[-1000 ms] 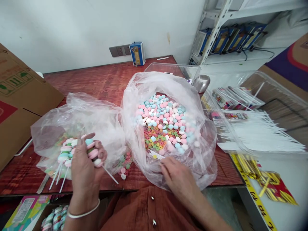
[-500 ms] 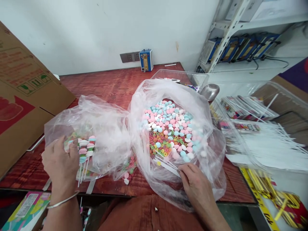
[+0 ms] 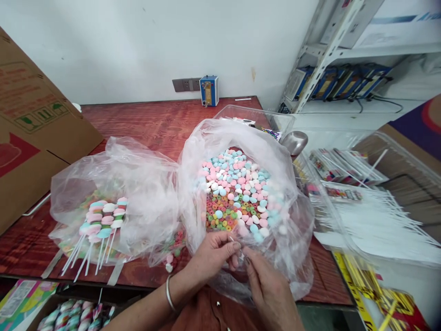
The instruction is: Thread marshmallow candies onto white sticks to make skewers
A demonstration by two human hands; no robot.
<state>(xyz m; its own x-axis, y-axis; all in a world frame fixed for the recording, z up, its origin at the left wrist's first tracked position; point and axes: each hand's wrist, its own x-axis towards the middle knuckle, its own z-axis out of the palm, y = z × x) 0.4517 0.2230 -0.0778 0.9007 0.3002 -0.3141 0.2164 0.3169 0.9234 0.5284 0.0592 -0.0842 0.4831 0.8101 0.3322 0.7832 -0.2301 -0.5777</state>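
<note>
Both hands meet over the near edge of a clear plastic bag [image 3: 237,131] full of pink, blue and white candies [image 3: 246,177] and small coloured rings [image 3: 222,211]. My left hand [image 3: 214,253] pinches a white lollipop stick [image 3: 231,239]; only its tip shows. Close against it, my right hand [image 3: 270,281] has its fingers closed around white sticks, mostly hidden by the fingers. Left of them, several candy skewers [image 3: 106,215] of stacked candies on white sticks lie on a second plastic bag [image 3: 148,184].
A cardboard box [image 3: 37,115] stands at the left. On the right, a clear tray [image 3: 344,225] holds many white sticks and printed packets. A metal scoop [image 3: 295,141] rests behind the bag. Below the table's front edge, a box holds wrapped candies [image 3: 77,316].
My left hand has left the candy skewers and moved right to meet my right hand. The sticks that stuck out of my right hand are now mostly hidden. The view has shifted slightly.
</note>
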